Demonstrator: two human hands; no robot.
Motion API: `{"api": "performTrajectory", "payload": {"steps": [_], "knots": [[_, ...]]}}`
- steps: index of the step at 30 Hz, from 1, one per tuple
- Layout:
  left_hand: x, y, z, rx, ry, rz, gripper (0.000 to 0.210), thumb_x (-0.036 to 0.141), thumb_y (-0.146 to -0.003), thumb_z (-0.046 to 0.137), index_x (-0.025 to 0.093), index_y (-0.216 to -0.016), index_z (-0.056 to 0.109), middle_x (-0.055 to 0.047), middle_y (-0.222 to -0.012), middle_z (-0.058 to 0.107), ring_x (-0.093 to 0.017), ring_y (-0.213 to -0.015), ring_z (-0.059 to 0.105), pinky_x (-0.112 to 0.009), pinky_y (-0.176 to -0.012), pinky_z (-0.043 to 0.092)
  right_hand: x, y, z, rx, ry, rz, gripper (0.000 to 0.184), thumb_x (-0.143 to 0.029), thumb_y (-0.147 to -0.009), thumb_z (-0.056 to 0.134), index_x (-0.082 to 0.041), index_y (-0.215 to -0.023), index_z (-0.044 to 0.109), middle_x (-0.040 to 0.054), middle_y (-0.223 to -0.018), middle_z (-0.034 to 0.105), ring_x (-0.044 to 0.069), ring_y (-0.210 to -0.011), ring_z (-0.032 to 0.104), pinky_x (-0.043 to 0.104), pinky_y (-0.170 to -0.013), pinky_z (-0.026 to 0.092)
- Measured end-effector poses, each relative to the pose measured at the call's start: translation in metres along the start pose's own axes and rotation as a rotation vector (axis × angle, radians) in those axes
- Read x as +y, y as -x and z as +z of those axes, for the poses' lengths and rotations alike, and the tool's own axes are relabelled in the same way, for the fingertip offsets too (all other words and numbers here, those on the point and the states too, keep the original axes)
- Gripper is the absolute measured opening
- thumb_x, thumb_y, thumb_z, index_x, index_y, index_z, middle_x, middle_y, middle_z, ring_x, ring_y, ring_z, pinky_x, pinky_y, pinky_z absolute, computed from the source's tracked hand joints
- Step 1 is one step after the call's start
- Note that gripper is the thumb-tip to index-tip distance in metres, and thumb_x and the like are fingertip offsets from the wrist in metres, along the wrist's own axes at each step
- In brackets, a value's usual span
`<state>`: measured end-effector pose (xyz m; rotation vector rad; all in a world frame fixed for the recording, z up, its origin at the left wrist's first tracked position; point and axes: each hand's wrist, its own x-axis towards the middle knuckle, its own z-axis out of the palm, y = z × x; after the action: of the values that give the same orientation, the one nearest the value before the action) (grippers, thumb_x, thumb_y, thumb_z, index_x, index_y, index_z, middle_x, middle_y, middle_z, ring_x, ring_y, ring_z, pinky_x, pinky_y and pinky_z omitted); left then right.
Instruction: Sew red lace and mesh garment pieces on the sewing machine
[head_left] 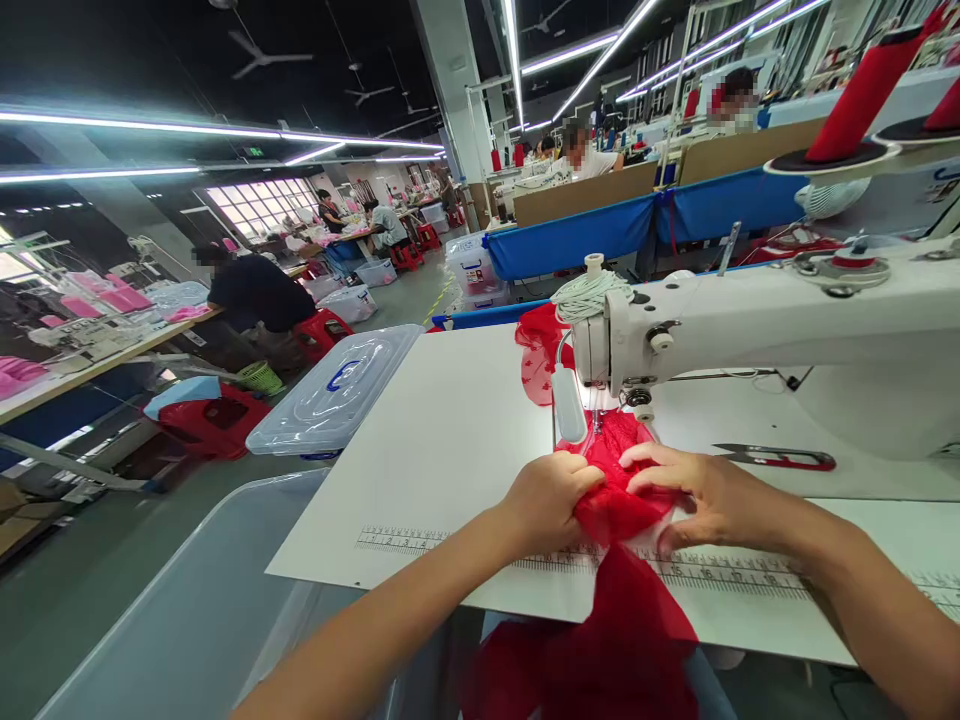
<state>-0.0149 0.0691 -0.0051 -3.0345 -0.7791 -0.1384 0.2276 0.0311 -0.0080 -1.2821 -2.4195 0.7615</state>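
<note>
Red sheer fabric (pixel 622 500), bunched, is lying under the needle end of a white sewing machine (pixel 720 325) and hanging off the worktop (pixel 450 430); left hand (pixel 549 500): fingers clenching its edge; right hand (pixel 705 490): fingers resting on it, loosely curved, thumb apart. Hazards: overlapping folds may be inviting caught stitches, the hanging weight a skewed feed.

red fabric (pixel 630 610) partly out of frame below
</note>
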Motion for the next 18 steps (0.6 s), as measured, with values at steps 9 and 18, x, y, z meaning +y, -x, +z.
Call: {"api": "performTrajectory", "payload": {"steps": [9,18], "knots": [[0.009,0.001,0.002,0.006,0.036,0.007,0.015,0.028,-0.089,0.057,0.019,-0.098,0.065,-0.001,-0.075,0.056,-0.017,-0.065,0.048,-0.029,-0.058,0.034,0.004,-0.008,0.023,0.252,0.295,-0.089,0.026,-0.013,-0.088,0.043,-0.026,-0.100,0.062,0.0047,-0.113,0.067,0.018,-0.073,0.064,0.027,-0.057,0.038],[0.011,0.006,0.014,0.097,-0.065,-0.059,0.021,0.004,-0.083,0.050,0.016,-0.098,0.057,-0.005,-0.083,0.057,-0.019,-0.070,0.050,-0.030,-0.060,0.042,0.011,-0.011,0.027,0.341,0.326,-0.084,0.025,-0.002,-0.075,0.042,-0.024,-0.084,0.052,0.0007,-0.078,0.059,0.016,-0.060,0.052,0.027,-0.053,0.032]]}}
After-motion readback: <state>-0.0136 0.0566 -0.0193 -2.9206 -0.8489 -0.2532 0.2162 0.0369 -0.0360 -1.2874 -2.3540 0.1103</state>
